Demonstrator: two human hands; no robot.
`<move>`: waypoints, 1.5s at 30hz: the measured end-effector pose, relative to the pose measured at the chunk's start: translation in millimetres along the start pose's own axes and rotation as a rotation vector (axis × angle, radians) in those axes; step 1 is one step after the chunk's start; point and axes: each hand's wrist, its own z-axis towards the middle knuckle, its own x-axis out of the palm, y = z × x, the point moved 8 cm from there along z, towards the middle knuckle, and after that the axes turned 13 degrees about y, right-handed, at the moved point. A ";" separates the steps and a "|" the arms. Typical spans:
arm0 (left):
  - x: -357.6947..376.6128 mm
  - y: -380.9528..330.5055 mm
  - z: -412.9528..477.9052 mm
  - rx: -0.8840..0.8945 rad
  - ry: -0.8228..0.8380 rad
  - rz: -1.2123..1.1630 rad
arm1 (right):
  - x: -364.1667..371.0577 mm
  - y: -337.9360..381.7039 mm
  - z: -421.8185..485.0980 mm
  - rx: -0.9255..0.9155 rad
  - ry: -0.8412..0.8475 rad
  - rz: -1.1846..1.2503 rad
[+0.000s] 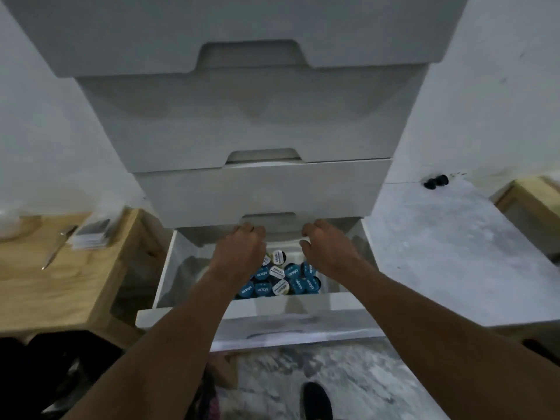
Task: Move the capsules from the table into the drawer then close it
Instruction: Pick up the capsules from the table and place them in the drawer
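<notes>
The lowest drawer (pixel 303 310) of a white drawer unit (pixel 251 122) is pulled out towards me. Inside it lies a heap of several capsules (pixel 281 280), most with blue lids and a few with white or black lids. Both my hands reach into the drawer with their backs up. My left hand (pixel 239 250) hovers over the left side of the heap with curled fingers. Over the right side is my right hand (pixel 325 247), its fingers also bent downward. The palms are hidden, so I cannot see whether either hand holds capsules.
A wooden table (pixel 54 292) stands to the left with a pen-like tool (pixel 57 247) and a stack of cards (pixel 91 234). Another wooden piece (pixel 533 201) is at the far right. Small black objects (pixel 436 181) lie on the grey floor. My shoe (pixel 316 401) is below the drawer.
</notes>
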 end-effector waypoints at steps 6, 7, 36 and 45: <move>-31.6 -71.8 -16.5 0.163 -0.149 0.071 | -42.0 -30.4 -74.5 0.169 -0.197 -0.079; -38.6 -87.4 -17.5 0.202 -0.188 0.072 | -51.1 -39.3 -87.4 0.197 -0.228 -0.092; -27.8 -466.8 199.9 0.264 -0.394 0.061 | -180.4 -472.4 -159.5 0.334 -0.257 0.003; 12.4 -470.9 322.8 0.188 -0.287 0.099 | -169.9 -542.4 -49.5 0.227 -0.139 0.031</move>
